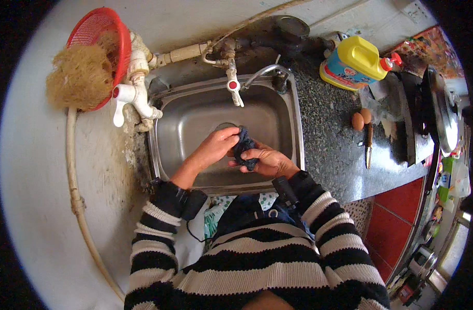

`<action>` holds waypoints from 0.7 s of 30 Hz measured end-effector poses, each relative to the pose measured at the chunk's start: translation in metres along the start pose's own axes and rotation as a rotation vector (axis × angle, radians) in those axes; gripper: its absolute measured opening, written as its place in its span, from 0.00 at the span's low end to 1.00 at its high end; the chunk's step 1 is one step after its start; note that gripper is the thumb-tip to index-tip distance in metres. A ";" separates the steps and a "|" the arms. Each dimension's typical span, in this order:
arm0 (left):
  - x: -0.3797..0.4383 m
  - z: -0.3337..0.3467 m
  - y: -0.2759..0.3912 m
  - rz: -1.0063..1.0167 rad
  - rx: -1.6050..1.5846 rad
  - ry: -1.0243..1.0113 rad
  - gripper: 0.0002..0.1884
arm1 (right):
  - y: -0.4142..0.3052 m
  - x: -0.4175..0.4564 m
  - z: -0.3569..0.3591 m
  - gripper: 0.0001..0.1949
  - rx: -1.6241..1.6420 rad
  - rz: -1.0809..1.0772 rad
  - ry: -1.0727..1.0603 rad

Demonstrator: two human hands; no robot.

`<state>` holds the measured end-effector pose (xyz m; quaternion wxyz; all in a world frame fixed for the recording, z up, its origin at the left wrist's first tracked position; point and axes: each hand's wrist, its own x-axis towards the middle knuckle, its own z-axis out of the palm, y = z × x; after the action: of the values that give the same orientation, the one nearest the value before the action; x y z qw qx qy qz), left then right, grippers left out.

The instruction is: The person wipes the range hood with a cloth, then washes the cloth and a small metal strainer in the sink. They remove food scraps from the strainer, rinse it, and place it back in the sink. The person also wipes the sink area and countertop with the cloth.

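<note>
Over the stainless steel sink, my left hand pinches the upper end of a dark, bunched-up cloth. My right hand is closed around the lower part of the same cloth, its thumb lying across the front. Both hands are close together above the basin, and the cloth hides part of the fingers. Behind them, a white plastic tap with a red dot points down over the basin's back edge. A curved metal spout stands to its right.
On the granite counter at right are two brown eggs, a knife with a wooden handle and a yellow jug. A red plastic basket with tan fibre hangs at upper left, above another white tap.
</note>
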<state>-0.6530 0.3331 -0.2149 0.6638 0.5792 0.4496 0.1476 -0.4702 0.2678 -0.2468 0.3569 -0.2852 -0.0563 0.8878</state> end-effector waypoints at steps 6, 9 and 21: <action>-0.008 -0.019 -0.030 0.698 0.871 0.182 0.27 | -0.001 -0.003 -0.004 0.14 0.123 -0.005 0.000; -0.004 -0.013 -0.012 0.949 1.078 0.032 0.32 | 0.005 0.001 -0.016 0.13 0.115 0.051 -0.059; 0.016 0.003 -0.013 0.787 1.522 -0.103 0.28 | 0.003 0.015 0.009 0.10 -0.994 -0.080 0.275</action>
<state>-0.6458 0.3386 -0.2340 0.0145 0.9867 0.1618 -0.0014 -0.4859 0.2767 -0.2471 0.2159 -0.5319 -0.4348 0.6938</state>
